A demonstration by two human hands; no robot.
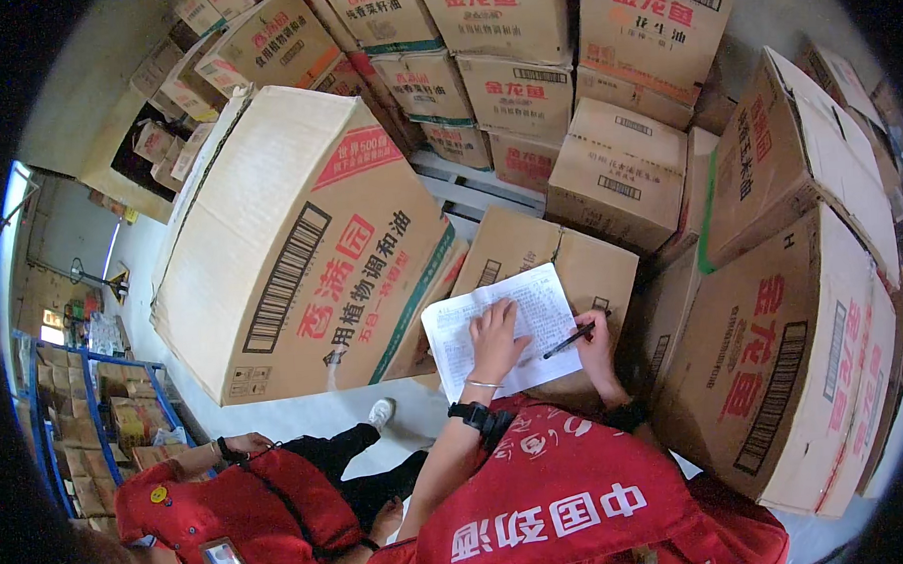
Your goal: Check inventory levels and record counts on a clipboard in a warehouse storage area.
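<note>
A handwritten sheet of white paper [531, 309] lies on top of a brown cardboard carton [608, 269] in front of me. My left hand [496, 338] rests flat on the paper with its fingers somewhat apart; a bracelet and a black watch are on that wrist. My right hand [595, 345], at the sheet's right edge, holds a black pen [573, 339] slanting down to the left over the paper. A black band circles the right wrist. The red garment bearing white writing covers my front.
A large carton [331, 264] stands close on the left. Stacked cartons [519, 93] line the back, and more [753, 361] rise at the right. A co-worker in a red top [243, 513] is at the lower left, near blue shelving [90, 399] filled with boxes.
</note>
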